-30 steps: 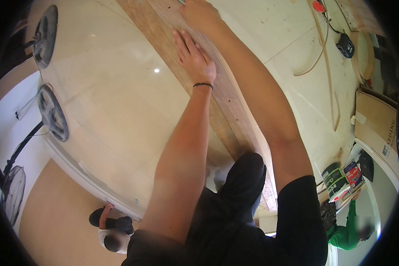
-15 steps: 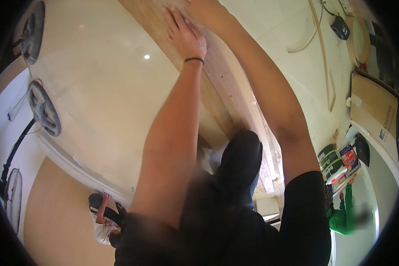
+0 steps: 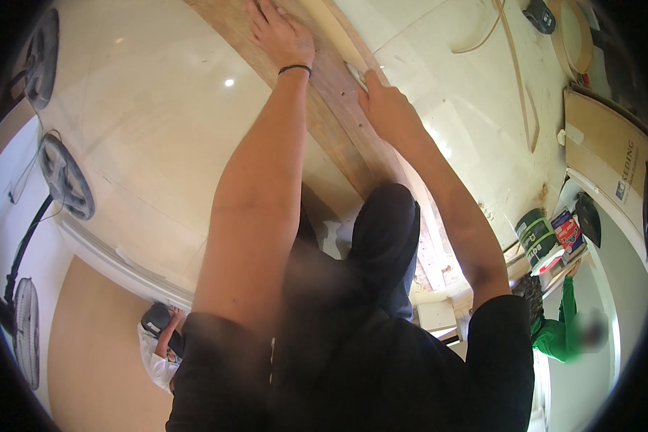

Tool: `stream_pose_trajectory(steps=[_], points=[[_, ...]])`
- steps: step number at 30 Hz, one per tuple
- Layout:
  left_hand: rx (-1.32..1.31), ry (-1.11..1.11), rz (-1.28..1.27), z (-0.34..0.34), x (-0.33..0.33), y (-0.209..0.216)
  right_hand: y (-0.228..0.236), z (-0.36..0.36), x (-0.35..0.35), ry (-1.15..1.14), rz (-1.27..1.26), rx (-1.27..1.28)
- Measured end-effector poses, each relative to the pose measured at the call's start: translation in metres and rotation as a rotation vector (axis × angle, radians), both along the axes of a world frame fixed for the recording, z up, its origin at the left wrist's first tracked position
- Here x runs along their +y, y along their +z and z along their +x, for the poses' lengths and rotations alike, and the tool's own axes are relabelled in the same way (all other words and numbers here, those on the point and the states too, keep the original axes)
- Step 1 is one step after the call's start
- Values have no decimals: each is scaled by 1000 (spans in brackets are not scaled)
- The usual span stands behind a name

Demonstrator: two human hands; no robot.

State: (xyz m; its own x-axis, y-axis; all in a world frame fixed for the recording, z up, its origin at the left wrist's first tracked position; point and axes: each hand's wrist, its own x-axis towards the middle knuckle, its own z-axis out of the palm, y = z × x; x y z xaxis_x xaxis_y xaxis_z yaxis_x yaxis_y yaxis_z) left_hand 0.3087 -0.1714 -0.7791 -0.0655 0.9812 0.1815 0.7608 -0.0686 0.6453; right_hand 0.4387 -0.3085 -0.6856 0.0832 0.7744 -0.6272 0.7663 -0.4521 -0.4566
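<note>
A long wooden board (image 3: 342, 108) with small dark holes runs from the top edge down to my knees. On its far part my left hand (image 3: 282, 36) lies flat, fingers stretched forward, with a dark band at the wrist. My right hand (image 3: 392, 111) is closed at the board's right edge, its thumb on top. From its grip a slim pale tool (image 3: 356, 75) sticks out; most of it is hidden, so its kind cannot be made out. A light, narrow strip (image 3: 331, 29) runs along the board's right side, just beyond this hand.
On the pale floor to the right lie thin curved strips (image 3: 515, 65), a tape measure (image 3: 538, 16) and a coiled band (image 3: 574, 43). A cardboard box (image 3: 605, 144) and a dark bucket (image 3: 536, 234) stand there. Fans (image 3: 65, 176) are at left. Two other people appear at the lower sides.
My right hand has come back toward me along the board's right edge, bringing the pale tool into sight. My left hand stays flat on the board, while the whole view has shifted slightly.
</note>
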Motion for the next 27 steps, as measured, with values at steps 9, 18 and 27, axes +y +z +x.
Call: stream_pose_trajectory(steps=[9, 18, 27], points=[[78, 7, 40, -1, 1, -6, 12, 20, -108, -24, -150, -50], [2, -31, -33, -2, -3, -1, 18, 36, -178, 11, -229, -78], [1, 4, -45, 1, 4, 2, 55, 21, -43, -124, 121, -30]])
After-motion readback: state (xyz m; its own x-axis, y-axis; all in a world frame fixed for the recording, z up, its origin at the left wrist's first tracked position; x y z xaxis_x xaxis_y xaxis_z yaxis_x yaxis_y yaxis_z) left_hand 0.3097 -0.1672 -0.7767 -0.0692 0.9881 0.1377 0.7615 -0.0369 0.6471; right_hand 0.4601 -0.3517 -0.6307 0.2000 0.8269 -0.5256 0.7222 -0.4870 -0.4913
